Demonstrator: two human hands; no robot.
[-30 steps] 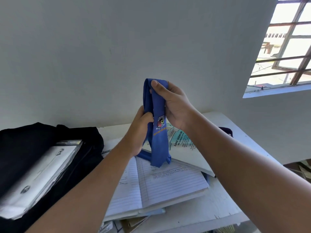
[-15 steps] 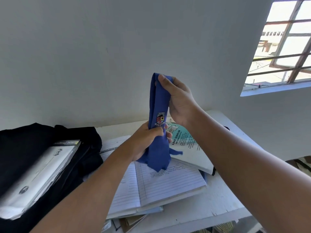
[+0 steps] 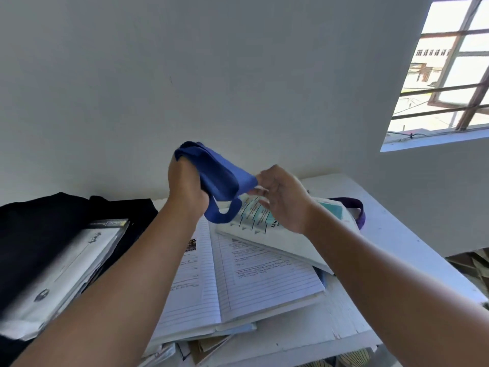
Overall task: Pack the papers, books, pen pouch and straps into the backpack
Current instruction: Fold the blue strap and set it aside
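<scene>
Your left hand (image 3: 186,185) grips folded blue strap (image 3: 221,178), raised above open notebook (image 3: 246,276). Your right hand (image 3: 281,198) pinches strap's free end, fingers loosely curled. Risk: light pinch slips, fold unravels, loose tail snags booklet (image 3: 280,234). Black backpack (image 3: 39,229) at left already holds papers (image 3: 60,271); purple strap (image 3: 357,207) remains on table (image 3: 397,234).

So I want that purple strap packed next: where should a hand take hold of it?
Judging by its pose, grip the purple strap at its exposed loop past the teal-covered book, coming from the right. The rest lies hidden under that book, so only the loop shows.
</scene>
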